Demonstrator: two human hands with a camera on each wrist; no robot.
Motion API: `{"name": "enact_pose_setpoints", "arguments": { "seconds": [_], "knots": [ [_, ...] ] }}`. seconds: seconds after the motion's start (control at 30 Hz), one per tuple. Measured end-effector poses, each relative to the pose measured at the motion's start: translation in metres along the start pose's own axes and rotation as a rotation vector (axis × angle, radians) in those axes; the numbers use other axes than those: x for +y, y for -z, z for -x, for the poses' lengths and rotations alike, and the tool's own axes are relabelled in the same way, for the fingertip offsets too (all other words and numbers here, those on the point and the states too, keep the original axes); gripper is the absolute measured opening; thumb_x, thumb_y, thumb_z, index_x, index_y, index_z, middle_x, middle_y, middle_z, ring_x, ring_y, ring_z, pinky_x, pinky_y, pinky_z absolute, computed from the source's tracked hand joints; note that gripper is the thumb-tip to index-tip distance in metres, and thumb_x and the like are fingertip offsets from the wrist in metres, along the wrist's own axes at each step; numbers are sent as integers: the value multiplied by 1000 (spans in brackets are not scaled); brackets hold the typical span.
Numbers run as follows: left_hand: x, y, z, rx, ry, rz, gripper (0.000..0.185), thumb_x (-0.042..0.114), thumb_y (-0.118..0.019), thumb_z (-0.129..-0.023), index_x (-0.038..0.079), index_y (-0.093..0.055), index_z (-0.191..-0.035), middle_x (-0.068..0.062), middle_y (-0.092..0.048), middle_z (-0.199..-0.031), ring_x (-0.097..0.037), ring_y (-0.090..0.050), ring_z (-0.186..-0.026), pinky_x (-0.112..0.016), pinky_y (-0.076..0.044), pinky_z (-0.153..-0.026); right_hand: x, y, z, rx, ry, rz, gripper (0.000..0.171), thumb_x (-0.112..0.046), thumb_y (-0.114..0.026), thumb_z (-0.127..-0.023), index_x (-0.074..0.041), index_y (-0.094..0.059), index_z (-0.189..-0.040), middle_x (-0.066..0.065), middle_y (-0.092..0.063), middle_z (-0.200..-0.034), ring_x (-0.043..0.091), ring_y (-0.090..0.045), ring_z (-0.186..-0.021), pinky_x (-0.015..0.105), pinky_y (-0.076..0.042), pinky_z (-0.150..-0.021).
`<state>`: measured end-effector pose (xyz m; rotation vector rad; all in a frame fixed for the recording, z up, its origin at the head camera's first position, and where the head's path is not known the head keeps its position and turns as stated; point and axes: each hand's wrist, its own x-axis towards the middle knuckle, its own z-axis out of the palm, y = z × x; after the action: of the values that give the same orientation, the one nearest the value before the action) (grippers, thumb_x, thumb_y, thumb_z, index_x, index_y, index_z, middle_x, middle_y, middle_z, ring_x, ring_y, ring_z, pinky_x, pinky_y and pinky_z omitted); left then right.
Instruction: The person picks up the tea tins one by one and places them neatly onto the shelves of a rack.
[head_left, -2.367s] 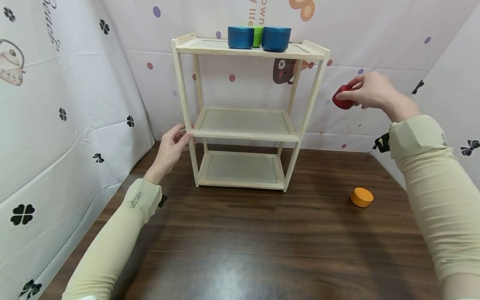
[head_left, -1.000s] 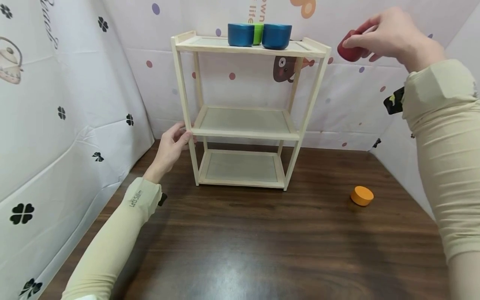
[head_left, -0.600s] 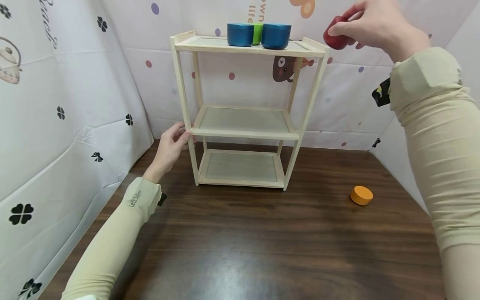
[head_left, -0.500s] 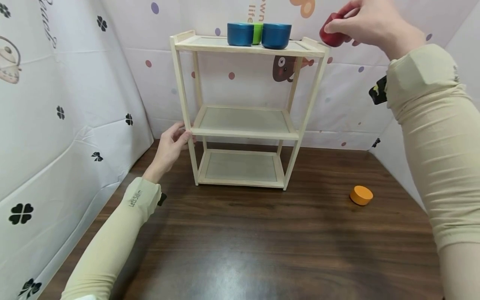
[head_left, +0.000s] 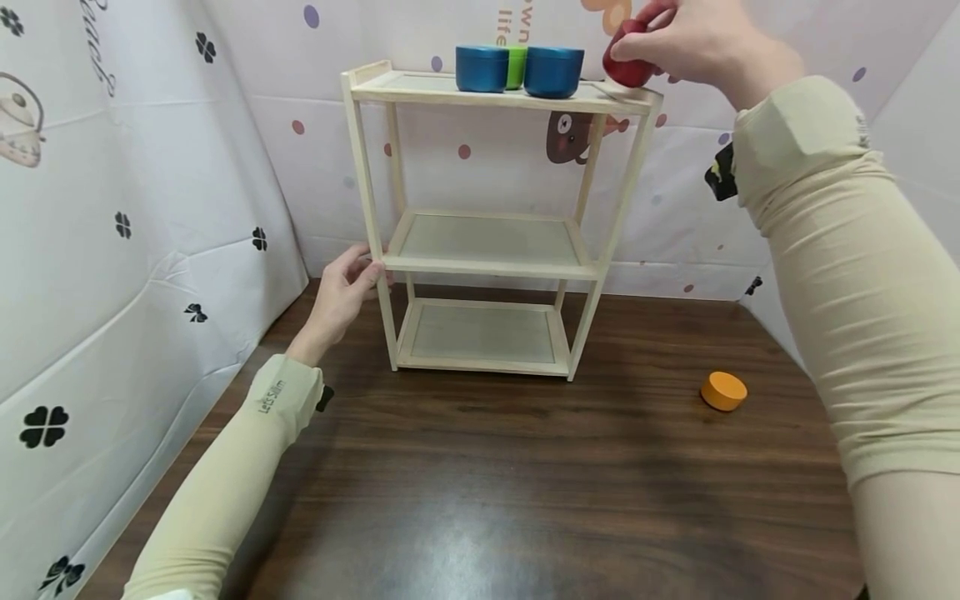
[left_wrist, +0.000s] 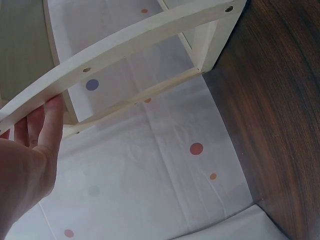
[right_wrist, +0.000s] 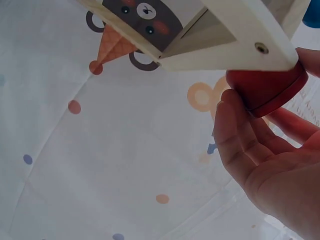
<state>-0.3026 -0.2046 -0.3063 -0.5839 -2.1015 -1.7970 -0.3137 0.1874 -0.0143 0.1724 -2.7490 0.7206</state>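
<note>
A pale wooden three-tier shelf (head_left: 491, 267) stands at the back of the dark table. My right hand (head_left: 678, 37) pinches a red round container (head_left: 628, 65) (right_wrist: 267, 87) just above the right end of the top tier. Two blue containers (head_left: 482, 69) and a green one (head_left: 514, 67) between them sit on that top tier. My left hand (head_left: 347, 287) (left_wrist: 35, 145) holds the shelf's front left post at the level of the middle tier, fingers wrapped on the wood.
An orange round container (head_left: 723, 392) lies on the table (head_left: 480, 483) to the right of the shelf. Patterned white cloth walls (head_left: 112, 208) close in the left, back and right sides. The middle and bottom tiers hold nothing.
My right hand has carried the red container up and to the left, from beside the shelf to over the right end of the top tier. The left hand has stayed on the post.
</note>
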Motion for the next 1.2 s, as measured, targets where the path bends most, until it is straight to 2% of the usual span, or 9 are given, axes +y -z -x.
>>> {"name": "enact_pose_setpoints", "arguments": {
  "seconds": [0.1, 0.2, 0.57, 0.87, 1.0, 1.13, 1.2],
  "knots": [
    [0, 0, 0, 0, 1, -5, 40, 21, -53, -99, 2, -51, -134, -14, -64, -99, -21, -66, -93, -32, -61, -83, -3, -3, -2, -12, -11, 5, 55, -54, -65, -86, -33, -42, -131, 0, -44, -135, 6, -46, -94, 20, -49, -101],
    [0, 0, 0, 1, 1, -6, 40, 21, -54, -99, 2, -52, -134, -14, -64, -99, -19, -67, -92, -32, -62, -83, -6, -7, -4, -16, -9, 14, 55, -53, -64, -87, -31, -43, -133, 1, -44, -135, 5, -46, -95, 28, -45, -110],
    [-1, 1, 0, -4, 7, -12, 41, 22, -53, -99, 2, -51, -135, -20, -63, -104, -20, -67, -94, -35, -61, -85, -12, -17, -9, -12, 38, 55, 52, -47, -60, -92, -25, -48, -138, 6, -43, -135, 4, -43, -95, 30, -47, -108],
    [-1, 0, -2, -6, 3, -17, 41, 24, -53, -99, 3, -51, -135, -22, -62, -104, -22, -66, -95, -35, -61, -85, -13, -21, -11, 5, 76, 83, 57, -46, -58, -93, -21, -42, -141, 9, -45, -137, 7, -45, -93, 32, -48, -108],
    [-1, 0, -1, -4, 0, -14, 41, 23, -53, -99, 3, -52, -134, -21, -63, -103, -23, -66, -95, -31, -61, -84, -11, -23, -10, 4, 85, 102, 62, -49, -55, -93, -19, -38, -145, 12, -45, -143, 15, -47, -104, 36, -48, -108],
    [-1, -1, -1, -1, -4, -14, 40, 23, -54, -99, 3, -52, -134, -21, -63, -102, -23, -66, -94, -29, -61, -82, -7, -22, -7, 15, 83, 83, 64, -52, -55, -92, -22, -37, -146, 12, -43, -148, 22, -45, -114, 39, -47, -108],
    [-1, -1, -2, 0, -4, -13, 40, 23, -54, -99, 3, -52, -134, -20, -64, -101, -23, -66, -94, -28, -61, -82, -4, -21, -4, 23, 69, 64, 65, -55, -55, -91, -26, -37, -146, 10, -41, -150, 21, -44, -116, 41, -47, -108]
  ]
}}
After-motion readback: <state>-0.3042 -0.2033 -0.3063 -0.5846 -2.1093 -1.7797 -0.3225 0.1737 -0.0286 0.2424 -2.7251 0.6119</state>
